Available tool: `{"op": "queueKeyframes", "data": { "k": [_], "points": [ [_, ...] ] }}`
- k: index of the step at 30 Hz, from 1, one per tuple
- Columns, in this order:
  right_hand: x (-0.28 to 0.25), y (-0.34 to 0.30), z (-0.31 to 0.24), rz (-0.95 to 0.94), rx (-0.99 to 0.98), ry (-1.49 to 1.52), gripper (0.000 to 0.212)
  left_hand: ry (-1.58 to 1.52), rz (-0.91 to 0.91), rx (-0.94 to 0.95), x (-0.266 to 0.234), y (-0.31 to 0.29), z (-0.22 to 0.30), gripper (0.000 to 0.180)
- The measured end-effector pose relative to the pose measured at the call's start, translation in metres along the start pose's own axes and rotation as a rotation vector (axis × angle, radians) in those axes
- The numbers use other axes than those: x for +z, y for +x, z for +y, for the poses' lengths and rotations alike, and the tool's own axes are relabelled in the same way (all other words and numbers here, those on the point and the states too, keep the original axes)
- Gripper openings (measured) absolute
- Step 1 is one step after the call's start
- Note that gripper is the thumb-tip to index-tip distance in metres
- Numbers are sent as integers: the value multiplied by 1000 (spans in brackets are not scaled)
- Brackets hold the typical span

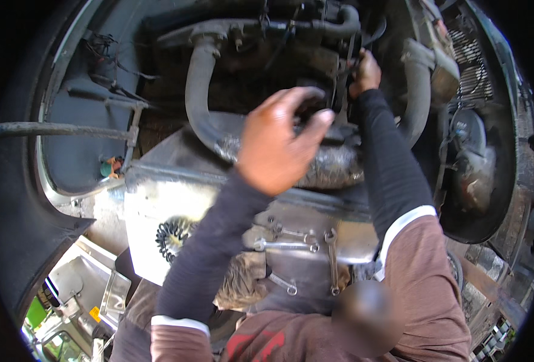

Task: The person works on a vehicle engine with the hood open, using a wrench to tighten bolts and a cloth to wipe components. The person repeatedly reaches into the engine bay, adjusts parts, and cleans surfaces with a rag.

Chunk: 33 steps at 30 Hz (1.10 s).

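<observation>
My left hand (282,136) is raised over the middle of the engine bay, thumb and fingers curved apart around a dark, shadowed gap. It seems to hold nothing. Below it runs a thick pipe (333,168) wrapped in shiny silver foil. Farther off and to the right, my right hand (366,73) reaches in among dark parts beside an upright metal bar (343,78). Its fingers are closed, but what they grip is hidden in shadow. A grey curved pipe (199,90) rises left of my hands, and another grey pipe (419,90) stands to the right.
Several wrenches, including a combination wrench (288,245) and a longer wrench (332,259), lie near my body. A black coiled cord (171,238) rests on a pale panel (140,211). A crumpled brown cloth (243,280) is close by. A bar (67,129) crosses the left side.
</observation>
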State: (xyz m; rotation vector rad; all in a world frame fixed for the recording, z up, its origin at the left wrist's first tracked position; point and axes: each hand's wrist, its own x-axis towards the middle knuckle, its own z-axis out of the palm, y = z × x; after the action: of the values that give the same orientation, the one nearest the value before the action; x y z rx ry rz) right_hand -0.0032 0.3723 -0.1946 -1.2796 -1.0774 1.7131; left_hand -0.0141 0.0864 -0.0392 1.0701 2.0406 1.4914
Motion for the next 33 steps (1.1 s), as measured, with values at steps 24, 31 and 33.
{"op": "queueKeyframes", "data": {
  "k": [24,31,33],
  "points": [
    [-31,-15,20,-71,-275,-742,31,-59,24,-267,166,105,-62,66],
    [-9,-43,-9,-210,-341,-1483,23,-47,-124,-407,101,96,-102,83],
    [-35,16,-12,-642,-626,-1877,22,-62,-158,-321,86,101,-106,69]
  ]
}}
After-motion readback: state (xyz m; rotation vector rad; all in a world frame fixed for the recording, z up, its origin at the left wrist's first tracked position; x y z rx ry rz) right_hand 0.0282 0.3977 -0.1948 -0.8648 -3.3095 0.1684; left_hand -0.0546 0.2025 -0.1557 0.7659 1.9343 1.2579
